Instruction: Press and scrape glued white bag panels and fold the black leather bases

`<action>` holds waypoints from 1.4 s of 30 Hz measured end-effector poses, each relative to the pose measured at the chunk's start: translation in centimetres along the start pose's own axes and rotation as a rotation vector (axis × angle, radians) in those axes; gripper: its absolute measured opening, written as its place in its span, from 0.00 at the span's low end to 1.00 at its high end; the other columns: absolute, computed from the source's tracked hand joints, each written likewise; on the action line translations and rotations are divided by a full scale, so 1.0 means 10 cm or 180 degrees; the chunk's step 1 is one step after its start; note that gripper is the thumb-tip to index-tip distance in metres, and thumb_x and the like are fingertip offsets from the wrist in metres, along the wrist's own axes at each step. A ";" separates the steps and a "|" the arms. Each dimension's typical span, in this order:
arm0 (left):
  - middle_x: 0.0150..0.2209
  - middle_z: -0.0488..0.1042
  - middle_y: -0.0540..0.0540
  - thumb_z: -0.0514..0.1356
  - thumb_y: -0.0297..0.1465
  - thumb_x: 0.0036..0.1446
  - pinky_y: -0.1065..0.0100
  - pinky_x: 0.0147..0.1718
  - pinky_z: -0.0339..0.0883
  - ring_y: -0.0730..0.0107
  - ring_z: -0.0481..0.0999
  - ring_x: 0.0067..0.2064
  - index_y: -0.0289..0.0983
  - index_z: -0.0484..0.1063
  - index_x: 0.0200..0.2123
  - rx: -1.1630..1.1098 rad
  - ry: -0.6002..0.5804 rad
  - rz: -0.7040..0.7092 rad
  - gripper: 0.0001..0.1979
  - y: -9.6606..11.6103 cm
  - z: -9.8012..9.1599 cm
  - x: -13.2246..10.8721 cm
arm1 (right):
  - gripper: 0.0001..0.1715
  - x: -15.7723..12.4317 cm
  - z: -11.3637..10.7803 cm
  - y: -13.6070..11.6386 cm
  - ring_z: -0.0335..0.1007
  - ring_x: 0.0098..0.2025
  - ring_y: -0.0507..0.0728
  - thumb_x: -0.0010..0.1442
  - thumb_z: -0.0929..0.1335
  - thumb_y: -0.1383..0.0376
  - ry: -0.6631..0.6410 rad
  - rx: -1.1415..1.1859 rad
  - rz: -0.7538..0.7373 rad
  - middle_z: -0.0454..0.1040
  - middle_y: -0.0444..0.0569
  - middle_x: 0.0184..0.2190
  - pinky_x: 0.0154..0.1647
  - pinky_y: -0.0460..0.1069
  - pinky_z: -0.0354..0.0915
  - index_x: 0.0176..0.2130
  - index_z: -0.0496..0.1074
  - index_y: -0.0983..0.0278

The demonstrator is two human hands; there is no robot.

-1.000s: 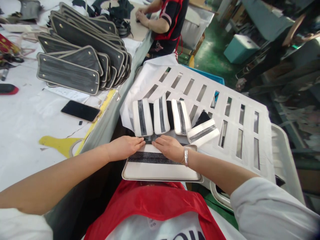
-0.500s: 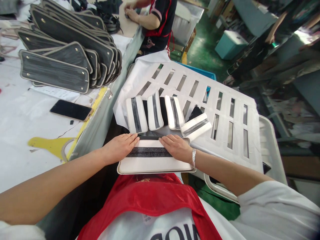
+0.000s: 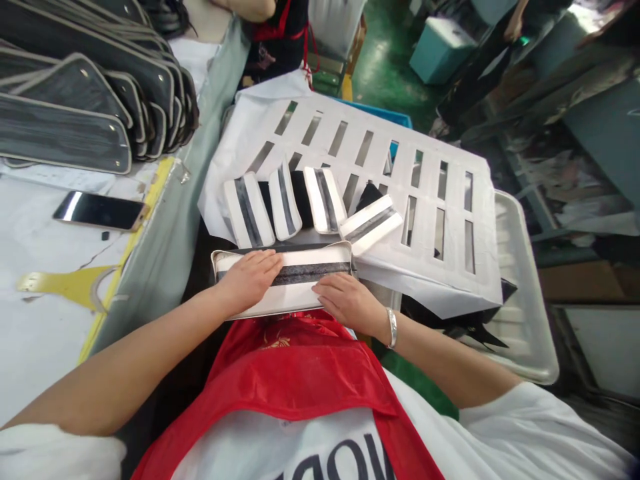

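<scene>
In front of my red apron lies a long cream panel [image 3: 306,258] with a dark stripe down its length and turned-up corners at its far side. My left hand [image 3: 251,279] rests on its left half, fingers stretched out flat over the stripe. Toward the right end, my right hand [image 3: 346,300] lies on the nearer cream part with its fingers extended and slightly bent; its thumb is hidden. Just beyond the panel are smaller cream pieces with dark stripes, among them an upright one [image 3: 249,211] and a tilted one [image 3: 371,223] at the right.
A white slotted sheet [image 3: 425,200] spreads beyond the pieces, partly over a pale plastic tray [image 3: 531,300]. On the left table are stacked dark panels [image 3: 65,137], a phone [image 3: 100,210] and a yellow strap-shaped piece [image 3: 63,283]. A co-worker's arm [image 3: 253,8] shows at the top.
Both hands have come off the panel's far edge and moved nearer, onto its face. The far edge now shows with its corners turned up. The view has shifted.
</scene>
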State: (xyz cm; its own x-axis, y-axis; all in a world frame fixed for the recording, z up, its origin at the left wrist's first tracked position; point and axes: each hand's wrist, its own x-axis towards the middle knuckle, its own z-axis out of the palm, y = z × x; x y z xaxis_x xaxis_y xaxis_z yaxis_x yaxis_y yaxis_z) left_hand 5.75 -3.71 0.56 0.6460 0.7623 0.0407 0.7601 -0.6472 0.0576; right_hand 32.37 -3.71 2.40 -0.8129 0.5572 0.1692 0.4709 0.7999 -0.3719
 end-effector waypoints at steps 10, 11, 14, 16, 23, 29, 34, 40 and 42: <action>0.50 0.72 0.36 0.49 0.22 0.57 0.58 0.47 0.66 0.57 0.71 0.50 0.30 0.70 0.51 0.0557 0.0420 -0.0229 0.19 0.00 -0.03 0.05 | 0.17 0.56 -0.01 0.33 0.60 0.44 0.61 0.64 0.59 0.69 -0.0230 -0.1154 -0.0297 0.68 0.58 0.44 0.45 0.55 0.60 0.51 0.66 0.71; 0.50 0.72 0.36 0.49 0.22 0.57 0.59 0.46 0.66 0.58 0.71 0.49 0.31 0.70 0.50 0.0591 0.0366 -0.0233 0.19 -0.01 -0.02 0.04 | 0.17 0.59 0.01 0.35 0.60 0.43 0.61 0.65 0.58 0.69 -0.0334 -0.1210 -0.0381 0.69 0.58 0.42 0.44 0.55 0.60 0.50 0.66 0.72; 0.50 0.72 0.37 0.49 0.21 0.56 0.59 0.47 0.66 0.58 0.70 0.50 0.32 0.71 0.50 0.0641 0.0261 -0.0233 0.20 -0.03 0.00 0.03 | 0.17 0.60 0.02 0.44 0.61 0.42 0.61 0.64 0.58 0.70 -0.0471 -0.1308 -0.0445 0.69 0.57 0.41 0.43 0.55 0.60 0.50 0.66 0.73; 0.50 0.72 0.37 0.50 0.20 0.55 0.59 0.46 0.67 0.58 0.71 0.49 0.31 0.70 0.50 0.0559 0.0163 -0.0313 0.20 -0.05 -0.03 0.04 | 0.17 0.56 -0.01 0.48 0.61 0.42 0.61 0.64 0.59 0.70 -0.0501 -0.1321 -0.0350 0.69 0.58 0.42 0.42 0.55 0.60 0.50 0.67 0.73; 0.51 0.70 0.39 0.52 0.31 0.60 0.60 0.53 0.64 0.62 0.69 0.52 0.31 0.62 0.56 -0.0876 0.0398 -0.0526 0.21 0.14 -0.25 -0.11 | 0.13 0.22 -0.19 0.20 0.64 0.44 0.58 0.64 0.61 0.68 -0.0179 -0.0386 0.0005 0.71 0.54 0.41 0.47 0.52 0.60 0.46 0.70 0.69; 0.41 0.74 0.41 0.57 0.32 0.58 0.62 0.44 0.70 0.63 0.72 0.43 0.33 0.68 0.44 -0.1080 0.0560 -0.0160 0.11 0.62 -0.11 -0.41 | 0.14 -0.19 0.13 -0.25 0.65 0.39 0.56 0.65 0.63 0.60 0.0253 -0.0049 0.0184 0.74 0.51 0.37 0.41 0.51 0.60 0.45 0.71 0.66; 0.42 0.75 0.40 0.56 0.29 0.59 0.62 0.44 0.70 0.63 0.74 0.43 0.32 0.69 0.44 -0.0718 0.0873 -0.0102 0.11 0.66 0.04 -0.48 | 0.11 -0.19 0.34 -0.30 0.62 0.37 0.55 0.65 0.63 0.62 0.0401 -0.0326 0.0285 0.73 0.48 0.34 0.38 0.51 0.56 0.38 0.73 0.62; 0.42 0.76 0.42 0.55 0.27 0.59 0.66 0.42 0.72 0.66 0.75 0.42 0.33 0.73 0.38 -0.0528 0.1194 -0.0132 0.07 0.70 0.06 -0.48 | 0.11 -0.16 0.38 -0.38 0.60 0.36 0.54 0.64 0.63 0.62 0.0597 -0.0444 0.0432 0.73 0.46 0.35 0.37 0.51 0.53 0.37 0.74 0.61; 0.39 0.77 0.42 0.54 0.26 0.59 0.67 0.40 0.72 0.67 0.76 0.40 0.34 0.73 0.34 -0.0464 0.1302 -0.0228 0.08 0.73 0.06 -0.46 | 0.11 -0.15 0.41 -0.41 0.60 0.36 0.54 0.64 0.63 0.62 0.0621 -0.0388 0.0459 0.73 0.46 0.35 0.37 0.51 0.52 0.39 0.74 0.60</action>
State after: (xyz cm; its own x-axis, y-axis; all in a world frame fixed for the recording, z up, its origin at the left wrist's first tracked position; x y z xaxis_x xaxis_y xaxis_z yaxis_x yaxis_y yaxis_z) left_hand 8.41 -11.91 0.17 0.4888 0.7639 0.4213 0.7651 -0.6074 0.2137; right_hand 30.30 -8.77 -0.03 -0.6586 0.6904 0.2995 0.6245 0.7234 -0.2944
